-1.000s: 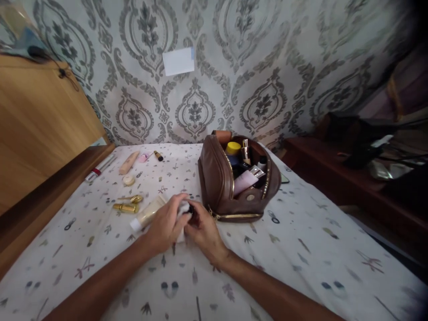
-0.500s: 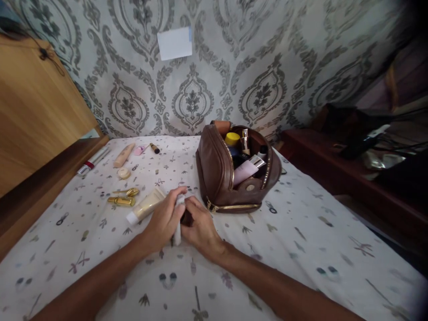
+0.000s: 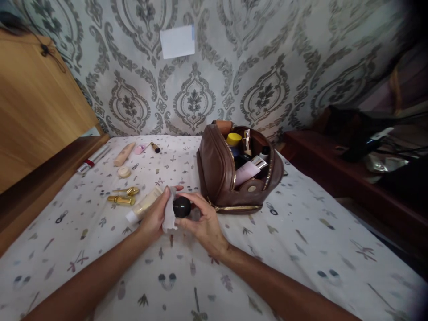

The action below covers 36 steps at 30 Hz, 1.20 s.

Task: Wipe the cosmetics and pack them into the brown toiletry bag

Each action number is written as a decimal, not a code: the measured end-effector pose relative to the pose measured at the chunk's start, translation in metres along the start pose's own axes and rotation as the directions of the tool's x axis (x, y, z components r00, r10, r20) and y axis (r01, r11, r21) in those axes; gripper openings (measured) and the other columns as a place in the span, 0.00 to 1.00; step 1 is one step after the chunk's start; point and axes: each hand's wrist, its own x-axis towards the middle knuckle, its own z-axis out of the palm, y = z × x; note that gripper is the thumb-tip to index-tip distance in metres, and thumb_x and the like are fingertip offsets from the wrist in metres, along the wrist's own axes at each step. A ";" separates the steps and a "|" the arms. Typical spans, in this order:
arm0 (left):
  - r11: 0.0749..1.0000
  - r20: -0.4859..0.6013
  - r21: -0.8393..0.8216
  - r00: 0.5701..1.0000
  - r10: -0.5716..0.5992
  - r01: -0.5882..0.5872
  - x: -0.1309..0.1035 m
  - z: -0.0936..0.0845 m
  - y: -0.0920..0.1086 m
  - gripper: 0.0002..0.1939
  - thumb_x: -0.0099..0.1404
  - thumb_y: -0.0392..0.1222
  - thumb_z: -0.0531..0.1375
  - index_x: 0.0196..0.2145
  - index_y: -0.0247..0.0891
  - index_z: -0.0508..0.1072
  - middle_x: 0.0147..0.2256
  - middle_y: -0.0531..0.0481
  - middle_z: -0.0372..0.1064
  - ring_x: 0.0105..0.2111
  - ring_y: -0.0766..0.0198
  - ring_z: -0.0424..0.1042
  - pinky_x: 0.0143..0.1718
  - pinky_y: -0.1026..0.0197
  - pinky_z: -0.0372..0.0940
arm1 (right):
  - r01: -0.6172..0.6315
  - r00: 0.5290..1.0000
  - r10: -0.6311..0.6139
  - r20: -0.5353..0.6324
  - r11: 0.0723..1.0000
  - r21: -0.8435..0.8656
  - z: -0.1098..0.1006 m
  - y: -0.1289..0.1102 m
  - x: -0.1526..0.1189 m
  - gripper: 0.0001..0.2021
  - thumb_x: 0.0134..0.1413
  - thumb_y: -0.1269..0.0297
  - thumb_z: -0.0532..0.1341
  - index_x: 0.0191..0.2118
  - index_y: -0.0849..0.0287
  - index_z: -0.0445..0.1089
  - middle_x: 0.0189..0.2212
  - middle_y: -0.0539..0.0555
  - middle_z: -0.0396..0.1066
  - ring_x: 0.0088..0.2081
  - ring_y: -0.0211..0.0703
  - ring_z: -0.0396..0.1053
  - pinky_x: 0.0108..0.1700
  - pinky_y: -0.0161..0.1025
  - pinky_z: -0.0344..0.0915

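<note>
My left hand (image 3: pixel 157 214) is closed on a white tissue (image 3: pixel 170 211), its thumb pressed along the top. Between the fingers and thumb of my right hand (image 3: pixel 205 223) is a round, glossy black item (image 3: pixel 182 207), its kind unclear, one side against the tissue. Just beyond my left hand lies a cream tube (image 3: pixel 145 207) with a white cap, partly covered by that hand. To the right of my hands stands a brown cosmetic bag (image 3: pixel 217 169), unzipped at the top. It holds a pink tube (image 3: pixel 246 173), a yellow-lidded jar (image 3: pixel 233 139) and other cosmetics.
On the patterned sheet (image 3: pixel 167 281), left, lie a gold tube (image 3: pixel 121 200), a gold applicator (image 3: pixel 132 191), a small round pot (image 3: pixel 123 172), a peach tube (image 3: pixel 124 154) and a small dark-and-gold tube (image 3: pixel 155 147). Wooden furniture (image 3: pixel 40 98) borders the left; a dark red surface (image 3: pixel 321 165) the right.
My hands have turned and parted a little, so the black item now shows its round face. The tissue has opened out and tilted in my left hand.
</note>
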 end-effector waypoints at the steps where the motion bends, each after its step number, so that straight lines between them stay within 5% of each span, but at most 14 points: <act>1: 1.000 0.003 -0.003 1.000 -0.006 0.006 0.000 0.000 0.000 0.31 0.61 0.65 0.60 0.50 0.37 0.72 0.28 0.51 0.76 0.21 0.65 0.71 0.18 0.66 0.59 | 0.005 1.000 -0.005 -0.009 1.000 -0.013 0.000 0.001 0.000 0.20 0.50 0.66 0.69 0.50 0.51 0.73 0.43 0.53 0.73 0.46 0.47 0.69 0.48 0.43 0.68; 9: 0.965 -0.109 0.239 0.985 0.133 -0.104 0.002 0.000 -0.006 0.23 0.57 0.63 0.62 0.30 0.38 0.74 0.22 0.57 0.66 0.20 0.68 0.64 0.18 0.67 0.58 | 0.086 0.994 -0.101 -0.036 0.954 -0.288 0.002 0.009 -0.003 0.24 0.46 0.76 0.65 0.51 0.53 0.71 0.47 0.57 0.68 0.50 0.51 0.66 0.53 0.49 0.66; 16: 0.845 -0.110 0.487 0.944 0.310 -0.221 -0.005 0.002 0.004 0.20 0.60 0.61 0.58 0.24 0.42 0.68 0.25 0.53 0.67 0.30 0.59 0.68 0.33 0.60 0.67 | 0.199 0.980 -0.194 0.045 0.948 -0.247 0.002 0.000 -0.005 0.22 0.50 0.75 0.63 0.52 0.54 0.68 0.42 0.54 0.72 0.45 0.48 0.69 0.48 0.45 0.67; 23: 0.730 0.035 0.605 0.927 0.373 -0.317 -0.012 -0.001 0.001 0.20 0.67 0.58 0.52 0.41 0.41 0.72 0.41 0.48 0.75 0.42 0.56 0.72 0.46 0.59 0.66 | 0.012 0.998 -0.021 -0.059 0.991 -0.136 -0.002 -0.005 -0.009 0.17 0.50 0.68 0.65 0.48 0.55 0.68 0.39 0.52 0.72 0.40 0.45 0.70 0.40 0.39 0.67; 25: 0.740 0.000 0.601 0.926 0.377 -0.301 -0.013 -0.003 -0.005 0.21 0.66 0.59 0.53 0.44 0.41 0.72 0.45 0.46 0.75 0.47 0.54 0.72 0.50 0.57 0.66 | -0.010 0.999 0.005 -0.039 0.990 -0.143 -0.002 -0.007 -0.011 0.18 0.49 0.68 0.65 0.47 0.55 0.68 0.38 0.52 0.71 0.38 0.44 0.69 0.37 0.37 0.66; 30: 0.820 -0.243 0.542 0.899 0.363 -0.184 -0.004 -0.020 -0.022 0.24 0.63 0.58 0.56 0.48 0.41 0.73 0.55 0.44 0.72 0.61 0.49 0.63 0.62 0.50 0.59 | 0.068 0.998 -0.069 -0.006 0.987 -0.147 0.000 -0.008 -0.015 0.25 0.46 0.72 0.62 0.53 0.52 0.66 0.40 0.52 0.69 0.40 0.45 0.68 0.36 0.37 0.66; 33: 0.814 -0.241 0.569 0.923 0.300 -0.116 0.005 -0.037 -0.027 0.24 0.64 0.60 0.55 0.48 0.42 0.74 0.55 0.45 0.73 0.61 0.47 0.64 0.62 0.46 0.60 | 0.143 0.990 -0.143 0.014 0.982 -0.126 -0.001 -0.006 -0.013 0.25 0.48 0.69 0.63 0.54 0.51 0.65 0.40 0.53 0.67 0.40 0.45 0.68 0.36 0.37 0.66; 36: 0.785 -0.119 0.604 0.958 0.259 -0.137 0.009 -0.048 -0.028 0.29 0.66 0.66 0.48 0.48 0.44 0.74 0.53 0.46 0.74 0.59 0.46 0.67 0.59 0.44 0.64 | 0.163 0.987 -0.161 0.021 0.979 -0.124 -0.010 -0.015 -0.008 0.22 0.49 0.62 0.67 0.51 0.52 0.68 0.37 0.52 0.66 0.36 0.43 0.67 0.31 0.36 0.65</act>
